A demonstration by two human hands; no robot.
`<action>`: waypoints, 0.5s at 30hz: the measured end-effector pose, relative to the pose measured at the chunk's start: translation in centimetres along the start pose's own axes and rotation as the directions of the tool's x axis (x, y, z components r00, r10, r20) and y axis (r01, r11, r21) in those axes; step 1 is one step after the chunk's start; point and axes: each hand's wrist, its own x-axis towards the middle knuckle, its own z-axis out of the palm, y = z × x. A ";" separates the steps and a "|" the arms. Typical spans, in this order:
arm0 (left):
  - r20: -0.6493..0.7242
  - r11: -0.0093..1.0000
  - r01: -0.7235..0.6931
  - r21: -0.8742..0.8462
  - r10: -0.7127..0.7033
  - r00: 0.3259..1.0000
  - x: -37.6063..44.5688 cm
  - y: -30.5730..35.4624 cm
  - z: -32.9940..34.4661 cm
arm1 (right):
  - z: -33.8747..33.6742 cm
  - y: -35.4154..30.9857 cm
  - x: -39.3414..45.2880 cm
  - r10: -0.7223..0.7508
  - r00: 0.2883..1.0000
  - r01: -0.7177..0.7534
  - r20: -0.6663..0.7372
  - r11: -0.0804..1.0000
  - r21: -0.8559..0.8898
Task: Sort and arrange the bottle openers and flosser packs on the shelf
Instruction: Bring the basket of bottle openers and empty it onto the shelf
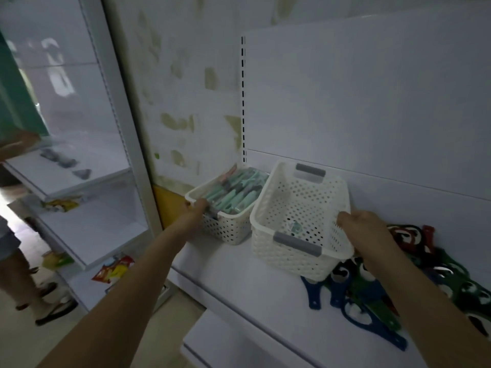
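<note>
Two white perforated baskets stand on the white shelf [239,282]. The left basket [225,229] is full of mint-green flosser packs [236,189]; my left hand [198,208] grips its near rim at the grey handle. The right basket [297,251] is tilted and almost empty, with one small item lying at its bottom [293,226]. My right hand [364,232] holds its right rim. A pile of blue, green and red bottle openers [372,296] lies on the shelf to the right, partly under the tilted basket and my right forearm.
The shelf's white back panel [372,102] rises behind the baskets. A lower shelf edge [212,341] juts out below. To the left stands another shelving unit [66,176] with small packets, and a person's legs [21,274] are on the floor beside it.
</note>
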 end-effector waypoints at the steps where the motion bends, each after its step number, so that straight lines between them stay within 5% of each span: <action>1: 0.027 1.000 0.018 -0.005 -0.017 0.999 0.0 0.3 0.0 | 0.1 -0.1 -0.1 0.008 1.000 -0.008 0.000 1.000 -0.002; 15: 0.032 0.937 0.242 -0.251 -0.242 0.970 0.0 2.0 -5.7 | 4.9 -1.5 -0.3 0.062 0.998 -0.064 0.033 0.995 0.073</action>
